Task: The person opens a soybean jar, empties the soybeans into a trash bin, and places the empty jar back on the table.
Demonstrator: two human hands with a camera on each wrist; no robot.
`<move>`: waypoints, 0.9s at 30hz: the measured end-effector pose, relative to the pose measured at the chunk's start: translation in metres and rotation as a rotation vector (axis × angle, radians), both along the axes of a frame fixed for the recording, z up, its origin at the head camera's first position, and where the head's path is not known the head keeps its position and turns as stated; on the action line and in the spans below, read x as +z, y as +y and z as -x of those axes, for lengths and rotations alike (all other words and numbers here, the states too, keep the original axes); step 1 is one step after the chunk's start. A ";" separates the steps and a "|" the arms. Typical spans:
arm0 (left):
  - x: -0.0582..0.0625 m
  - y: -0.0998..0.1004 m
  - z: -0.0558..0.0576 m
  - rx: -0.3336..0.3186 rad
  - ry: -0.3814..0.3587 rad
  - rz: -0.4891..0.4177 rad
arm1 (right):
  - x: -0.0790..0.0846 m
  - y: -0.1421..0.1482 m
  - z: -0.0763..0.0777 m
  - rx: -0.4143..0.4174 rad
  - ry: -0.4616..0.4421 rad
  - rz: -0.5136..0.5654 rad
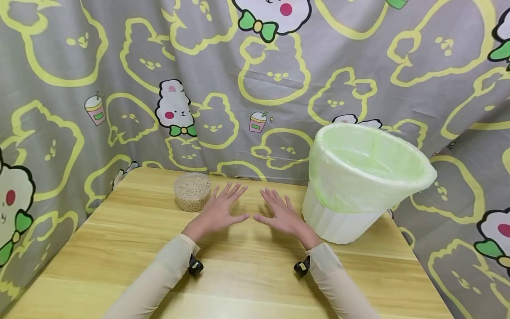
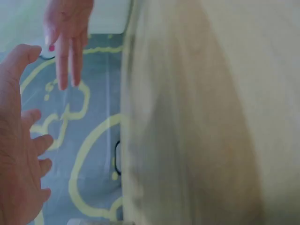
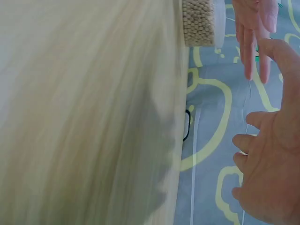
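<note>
Both hands are spread over the middle of the wooden table (image 1: 247, 274), and neither holds anything. My left hand (image 1: 219, 212) has its fingers extended, just right of a round clear tub (image 1: 193, 191) filled with small beige beans or pellets. Facing it, my right hand (image 1: 280, 217) also has straight fingers, left of a white bin (image 1: 338, 221) lined with a pale green plastic bag (image 1: 354, 190). The thumbs point at each other across a small gap. In the right wrist view the tub (image 3: 199, 23) shows beyond the right hand (image 3: 272, 154).
A grey curtain (image 1: 223, 57) with yellow cartoon outlines hangs behind and beside the table. The bin's wide, slanted rim stands tall at the right rear. Black wrist cameras (image 1: 195, 266) sit on both cuffs.
</note>
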State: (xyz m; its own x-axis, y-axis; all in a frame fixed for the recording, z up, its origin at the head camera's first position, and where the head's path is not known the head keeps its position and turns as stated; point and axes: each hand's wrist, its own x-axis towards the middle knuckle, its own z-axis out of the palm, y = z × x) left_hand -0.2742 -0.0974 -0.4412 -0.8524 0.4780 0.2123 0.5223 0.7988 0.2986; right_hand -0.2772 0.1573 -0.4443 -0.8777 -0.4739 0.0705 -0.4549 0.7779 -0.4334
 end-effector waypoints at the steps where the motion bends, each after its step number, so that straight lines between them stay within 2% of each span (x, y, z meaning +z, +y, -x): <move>1: 0.002 -0.003 0.001 0.006 0.010 -0.012 | 0.000 -0.003 0.002 0.001 -0.004 0.019; 9: 0.018 -0.036 0.008 0.083 0.020 -0.269 | 0.005 -0.038 0.022 0.041 -0.079 0.247; 13: 0.016 -0.062 0.015 0.149 0.032 -0.391 | 0.003 -0.062 0.029 0.039 -0.152 0.374; 18: 0.007 -0.096 0.021 0.221 0.026 -0.512 | -0.003 -0.093 0.039 0.048 -0.194 0.470; 22: -0.002 -0.121 0.024 0.268 -0.065 -0.582 | -0.009 -0.115 0.046 0.075 -0.227 0.530; 27: -0.013 -0.144 0.027 0.260 -0.227 -0.695 | -0.014 -0.138 0.053 0.102 -0.271 0.608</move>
State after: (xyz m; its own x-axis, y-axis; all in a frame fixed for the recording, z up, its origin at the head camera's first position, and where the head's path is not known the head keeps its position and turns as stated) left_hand -0.3011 -0.2412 -0.4537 -0.9773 0.0777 0.1972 0.2101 0.4773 0.8532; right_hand -0.3299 0.0196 -0.4580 -0.8549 -0.5011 0.1345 -0.3266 0.3181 -0.8900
